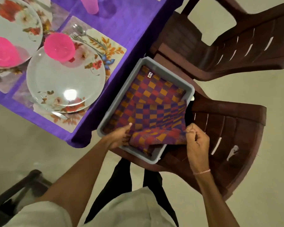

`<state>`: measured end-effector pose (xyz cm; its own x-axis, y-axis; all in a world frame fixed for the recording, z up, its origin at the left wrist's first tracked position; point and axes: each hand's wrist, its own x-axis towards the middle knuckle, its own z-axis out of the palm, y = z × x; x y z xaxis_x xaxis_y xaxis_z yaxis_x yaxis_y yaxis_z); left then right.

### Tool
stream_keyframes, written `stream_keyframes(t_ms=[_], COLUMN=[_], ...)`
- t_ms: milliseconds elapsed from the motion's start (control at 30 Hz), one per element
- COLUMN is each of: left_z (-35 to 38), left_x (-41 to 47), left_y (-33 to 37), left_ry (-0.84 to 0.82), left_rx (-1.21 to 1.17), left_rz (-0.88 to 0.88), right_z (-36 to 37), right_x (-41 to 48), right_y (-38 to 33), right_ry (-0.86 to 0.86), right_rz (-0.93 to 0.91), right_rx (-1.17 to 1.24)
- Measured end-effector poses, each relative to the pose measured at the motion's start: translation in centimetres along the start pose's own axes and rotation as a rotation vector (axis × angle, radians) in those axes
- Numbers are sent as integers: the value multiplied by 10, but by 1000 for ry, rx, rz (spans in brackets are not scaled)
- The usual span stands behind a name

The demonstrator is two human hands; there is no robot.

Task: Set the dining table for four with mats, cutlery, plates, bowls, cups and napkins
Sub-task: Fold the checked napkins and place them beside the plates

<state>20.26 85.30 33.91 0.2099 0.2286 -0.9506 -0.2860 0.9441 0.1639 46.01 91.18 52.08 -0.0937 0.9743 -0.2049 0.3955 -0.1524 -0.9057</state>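
Checked napkin [154, 136], in purple, red and orange squares, lies partly folded over the near end of a grey tray [120, 95], with its right corner lifted above the tray's rim. The right hand [197, 140] pinches that corner, fingers curled tight around the cloth, and a thin bracelet [202, 172] sits on its wrist. The left hand [120, 136] holds the fold's left edge inside the tray: the thumb lies straight on the cloth and the fingers tuck in at the fold. More checked cloth [154, 95] of the same pattern covers the tray's floor beneath it.

The tray rests on the seat of a brown plastic chair [228, 128], just beside the corner of a table under a purple tablecloth [129, 30]. A second brown chair [252, 46] stands behind. On the table, a floral plate [64, 79] sits on a flowered placemat [115, 49], a pink cup [59, 46] at its far rim, and a fork and spoon [82, 35] lie on the mat beside it.
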Motion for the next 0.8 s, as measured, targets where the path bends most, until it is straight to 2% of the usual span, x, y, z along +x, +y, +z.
stream_keyframes(t_ms=[200,300,400,533,600,667,700,800], left_z=[32,57,69,63,56,51,50,57], left_x=[19,8,5,-10,-20,-36,-44,-75], left_y=[-10,-14,0,52,80,104,114,131], left_ry=[-217,-221,-78,-43,13,98,128,161], left_rx=[-118,-153,-92,-141,-212,-198,-169,-124], left_rz=[-236,-312,-105,229,384,543,616,784], right_z=[-10,-19,-34,-61,-71,-73,-71,-57], right_x=[-8,-11,-11,-4,7,18,23,28], right_y=[-43,-53,-56,-33,-6,25,39,69], right_ry=[10,-1,-65,-140,-145,-148,-160,-233], right_rz=[-85,-103,-92,-79,-64,36,88,237], right_rx=[29,16,18,-2,-95,-208,-203,82])
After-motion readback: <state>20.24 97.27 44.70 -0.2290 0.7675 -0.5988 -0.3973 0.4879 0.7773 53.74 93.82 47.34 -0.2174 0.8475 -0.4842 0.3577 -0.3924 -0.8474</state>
